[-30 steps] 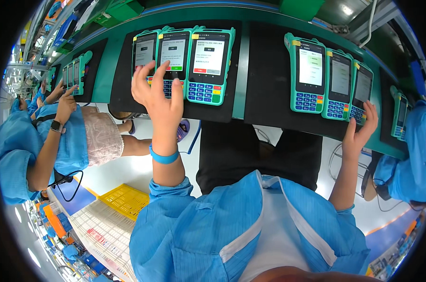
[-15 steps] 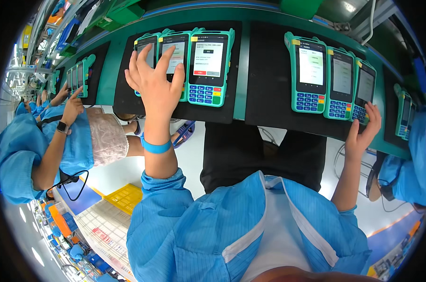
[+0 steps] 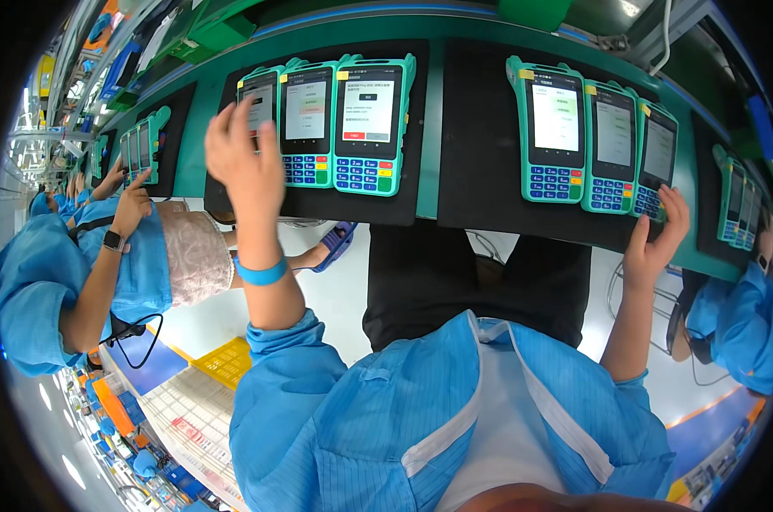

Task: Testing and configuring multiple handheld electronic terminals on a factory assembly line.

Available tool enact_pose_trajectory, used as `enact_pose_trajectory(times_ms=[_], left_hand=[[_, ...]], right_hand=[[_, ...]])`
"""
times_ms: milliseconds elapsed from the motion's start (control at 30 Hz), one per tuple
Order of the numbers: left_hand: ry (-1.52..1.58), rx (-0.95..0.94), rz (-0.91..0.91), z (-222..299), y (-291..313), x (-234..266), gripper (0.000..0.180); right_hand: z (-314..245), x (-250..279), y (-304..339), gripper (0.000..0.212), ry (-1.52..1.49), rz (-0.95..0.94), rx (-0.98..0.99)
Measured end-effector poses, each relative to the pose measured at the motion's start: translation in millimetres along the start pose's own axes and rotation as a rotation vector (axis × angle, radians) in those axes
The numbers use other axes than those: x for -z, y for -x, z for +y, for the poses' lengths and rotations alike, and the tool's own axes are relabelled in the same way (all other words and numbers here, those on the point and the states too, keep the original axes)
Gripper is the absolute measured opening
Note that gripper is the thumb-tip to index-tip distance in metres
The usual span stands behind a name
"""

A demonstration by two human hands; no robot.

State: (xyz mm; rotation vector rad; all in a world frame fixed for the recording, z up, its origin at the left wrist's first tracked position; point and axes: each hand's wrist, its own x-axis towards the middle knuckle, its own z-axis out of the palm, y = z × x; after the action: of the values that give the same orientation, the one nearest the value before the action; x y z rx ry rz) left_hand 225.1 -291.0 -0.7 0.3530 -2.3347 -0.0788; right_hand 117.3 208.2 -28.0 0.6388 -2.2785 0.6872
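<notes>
My left hand (image 3: 244, 164) is raised with fingers apart over the leftmost teal payment terminal (image 3: 261, 101), covering its keypad. Two more teal terminals, a middle one (image 3: 306, 119) and a right one (image 3: 368, 119), lie beside it on a black mat (image 3: 335, 206), screens lit. My right hand (image 3: 657, 241) rests at the lower edge of the rightmost terminal (image 3: 657, 160) in a second group of three, fingers touching its keypad end. The other two of that group, one (image 3: 553, 128) on the left and one (image 3: 611, 145) in the middle, lie beside it.
A person in a blue coat (image 3: 70, 256) works to my left, a hand on another set of terminals (image 3: 139, 149). Another blue-sleeved person (image 3: 736, 316) stands at the right by more terminals (image 3: 735, 205). A yellow crate (image 3: 228, 363) sits on the floor below.
My left hand has slid left from the middle terminal of the left group to the leftmost one. My right hand stays at the rightmost terminal.
</notes>
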Motion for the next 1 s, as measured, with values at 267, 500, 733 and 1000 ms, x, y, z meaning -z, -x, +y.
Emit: enact_pose_trajectory(times_ms=[267,500,733,1000], left_hand=[[-0.199,0.415,-0.249,-109.2,8.9,-1.0,0.040],[-0.407,0.360,-0.458,-131.5,-17.7,-12.5,0.044],[-0.591,0.463,-0.453,-165.2,-16.4,-43.3,0.053],[-0.576,0.670,-0.423,-166.8,-5.0,-54.1,0.057]], right_hand=[[6.9,1.4,10.4,0.033,0.035,0.029,0.176],[6.3,3.9,13.8,0.032,0.034,0.054,0.184],[8.2,5.4,12.8,0.032,0.039,0.030,0.156],[-8.9,0.3,8.0,0.029,0.007,0.157,0.187]])
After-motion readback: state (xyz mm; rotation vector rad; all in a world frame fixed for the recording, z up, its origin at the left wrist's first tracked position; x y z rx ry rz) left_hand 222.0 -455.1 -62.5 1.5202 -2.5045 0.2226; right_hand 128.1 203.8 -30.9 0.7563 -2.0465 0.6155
